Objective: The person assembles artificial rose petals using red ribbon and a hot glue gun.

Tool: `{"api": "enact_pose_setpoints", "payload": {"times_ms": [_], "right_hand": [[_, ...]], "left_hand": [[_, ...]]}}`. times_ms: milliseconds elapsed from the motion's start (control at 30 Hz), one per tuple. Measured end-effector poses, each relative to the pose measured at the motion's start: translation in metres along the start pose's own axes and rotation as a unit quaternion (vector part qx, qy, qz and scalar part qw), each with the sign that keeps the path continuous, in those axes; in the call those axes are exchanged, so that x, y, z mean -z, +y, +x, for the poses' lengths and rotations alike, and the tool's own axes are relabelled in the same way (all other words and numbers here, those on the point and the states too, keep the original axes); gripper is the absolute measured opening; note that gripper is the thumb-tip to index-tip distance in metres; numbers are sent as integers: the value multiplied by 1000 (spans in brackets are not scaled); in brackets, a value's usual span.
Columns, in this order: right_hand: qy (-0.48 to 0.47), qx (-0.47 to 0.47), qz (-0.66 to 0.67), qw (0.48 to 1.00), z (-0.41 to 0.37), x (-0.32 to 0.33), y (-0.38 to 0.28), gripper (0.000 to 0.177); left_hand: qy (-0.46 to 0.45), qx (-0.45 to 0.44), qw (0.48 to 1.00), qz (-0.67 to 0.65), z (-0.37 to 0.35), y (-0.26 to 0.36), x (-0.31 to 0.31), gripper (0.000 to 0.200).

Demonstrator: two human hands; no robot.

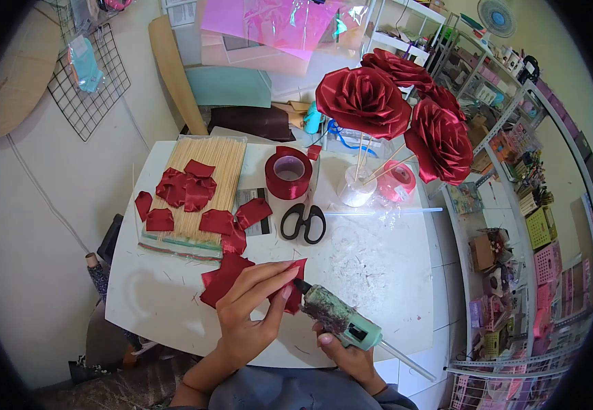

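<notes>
My left hand (pixel 252 311) pinches a piece of red satin ribbon (pixel 297 268) between thumb and fingers above the front of the white table. In my right hand (pixel 347 355) is a green glue gun (pixel 341 316) with a clear glue stick protruding from its back. Its dark nozzle meets or nearly meets the ribbon piece; the exact contact is hidden. Just left of my left hand lie larger red ribbon pieces (pixel 222 281). Black-handled scissors (pixel 303 223) rest beyond my hands, beside a roll of red ribbon (pixel 289 173).
A pack of wooden skewers (pixel 207 160) lies at the left with several cut ribbon petals (pixel 187 189) on it. Large red ribbon roses (pixel 363 102) stand on sticks in a white holder (pixel 356 188). Beside it is a pink roll (pixel 397 180). Loaded shelves (pixel 515 225) line the right.
</notes>
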State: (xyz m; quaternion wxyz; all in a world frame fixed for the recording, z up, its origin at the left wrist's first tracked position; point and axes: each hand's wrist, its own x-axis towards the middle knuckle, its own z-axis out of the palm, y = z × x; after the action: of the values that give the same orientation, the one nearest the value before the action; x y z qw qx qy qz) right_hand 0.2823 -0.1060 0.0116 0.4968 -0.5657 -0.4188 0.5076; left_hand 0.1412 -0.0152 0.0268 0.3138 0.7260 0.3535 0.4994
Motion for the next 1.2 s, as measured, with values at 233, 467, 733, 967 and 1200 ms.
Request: {"api": "enact_pose_setpoints", "payload": {"times_ms": [233,467,733,967,1200], "right_hand": [[13,5,-28,1000,0,0,2,27],[51,17,-22,998,0,3,15,26],[-3,32,-64,997,-4,11,1,27],[-25,19,-108,994,-4,5,0,27],[23,56,-129,990,0,11,9,26]], "left_hand": [[15,11,1000,-16,1,4,0,30],[-10,7,1000,-14,-1,0,3,26],[38,20,995,-85,-2,-2,4,29],[45,23,994,-101,-1,1,4,29],[47,33,993,-104,-2,0,5,29]]}}
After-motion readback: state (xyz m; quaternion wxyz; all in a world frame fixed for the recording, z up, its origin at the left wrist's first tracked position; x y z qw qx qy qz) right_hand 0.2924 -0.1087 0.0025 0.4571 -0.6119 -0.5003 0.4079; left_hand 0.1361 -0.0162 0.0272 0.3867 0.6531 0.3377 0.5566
